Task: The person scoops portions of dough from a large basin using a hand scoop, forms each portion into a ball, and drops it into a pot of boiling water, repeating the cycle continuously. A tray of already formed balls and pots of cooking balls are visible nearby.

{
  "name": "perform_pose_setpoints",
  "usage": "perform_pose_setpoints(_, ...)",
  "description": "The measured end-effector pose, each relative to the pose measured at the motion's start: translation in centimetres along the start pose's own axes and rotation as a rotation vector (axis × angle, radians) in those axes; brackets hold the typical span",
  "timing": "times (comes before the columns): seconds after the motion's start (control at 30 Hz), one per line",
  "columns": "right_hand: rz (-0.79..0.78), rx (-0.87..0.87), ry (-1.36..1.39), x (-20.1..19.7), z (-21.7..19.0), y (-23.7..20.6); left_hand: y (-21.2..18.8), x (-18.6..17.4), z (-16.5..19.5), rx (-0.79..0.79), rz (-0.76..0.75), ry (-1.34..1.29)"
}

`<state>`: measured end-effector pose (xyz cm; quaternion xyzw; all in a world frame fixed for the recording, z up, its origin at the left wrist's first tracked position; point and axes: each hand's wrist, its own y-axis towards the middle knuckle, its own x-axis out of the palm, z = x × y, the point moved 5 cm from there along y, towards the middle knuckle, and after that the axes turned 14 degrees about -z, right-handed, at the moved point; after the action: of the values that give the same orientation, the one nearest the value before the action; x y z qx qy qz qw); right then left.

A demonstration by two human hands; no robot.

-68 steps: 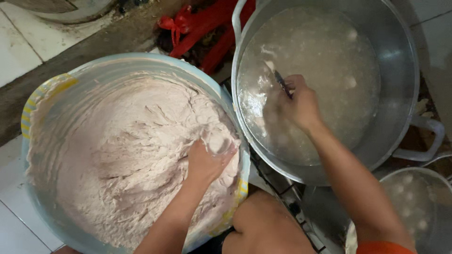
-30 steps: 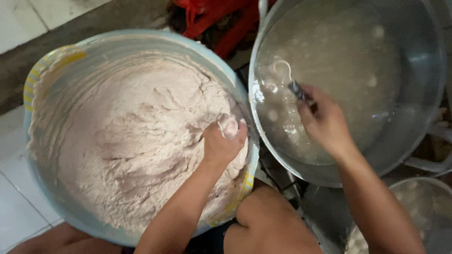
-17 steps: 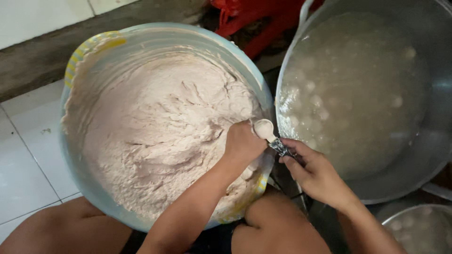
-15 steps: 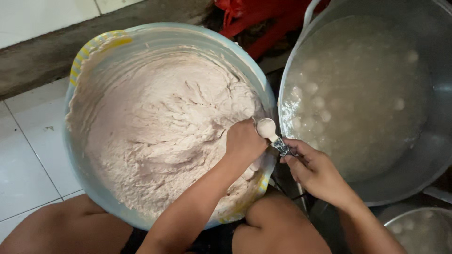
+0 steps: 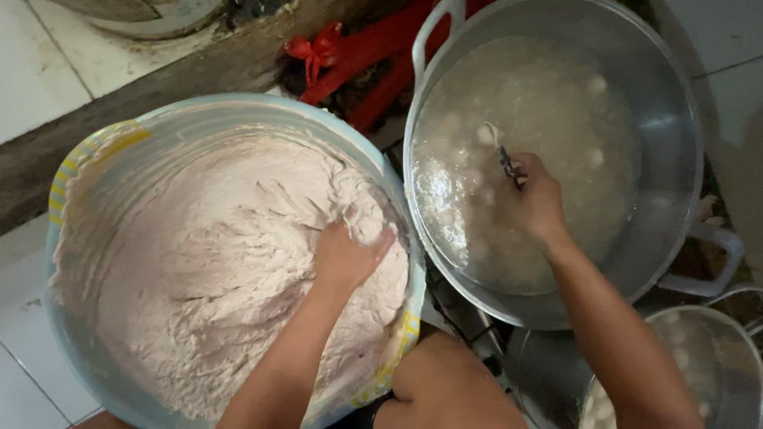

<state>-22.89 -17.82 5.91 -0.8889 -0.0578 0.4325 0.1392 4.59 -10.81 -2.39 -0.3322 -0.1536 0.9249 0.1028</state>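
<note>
A big light-blue basin (image 5: 199,111) holds a pale pinkish paste (image 5: 199,262) that fills most of it. My left hand (image 5: 346,254) is pressed into the paste near the basin's right rim, fingers closed around a lump of it. To the right stands a large metal pot (image 5: 675,143) of cloudy water with several pale balls (image 5: 592,155) floating in it. My right hand (image 5: 536,199) is over the pot, shut on a small spoon (image 5: 494,139) whose bowl dips at the water's surface.
A second, smaller metal pot (image 5: 715,357) with pale balls sits at the lower right. Red plastic (image 5: 358,56) lies behind the basin and pot. White floor tiles (image 5: 32,63) run along the left, and my knee (image 5: 453,389) is at the bottom.
My right hand carried the spoon from the basin's rim back over the pot and down to the water. My left hand moved from the spoon back into the paste.
</note>
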Motion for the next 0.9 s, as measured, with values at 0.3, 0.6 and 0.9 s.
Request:
perform_pose_setpoints(0.3,0.034,-0.018,0.034,-1.4,0.3,-1.9,-0.9,2.0,1.3,0.293,0.153,-0.116)
perform_pose_setpoints(0.6,-0.580,0.070,0.355,4.7,-3.3,-10.6,-1.5,1.7,1.7,0.386,0.171,-0.329)
perform_pose_setpoints(0.9,-0.722,0.185,0.554,5.9,-2.6,-11.1,-0.6,1.8,2.9,0.129,-0.083,-0.131)
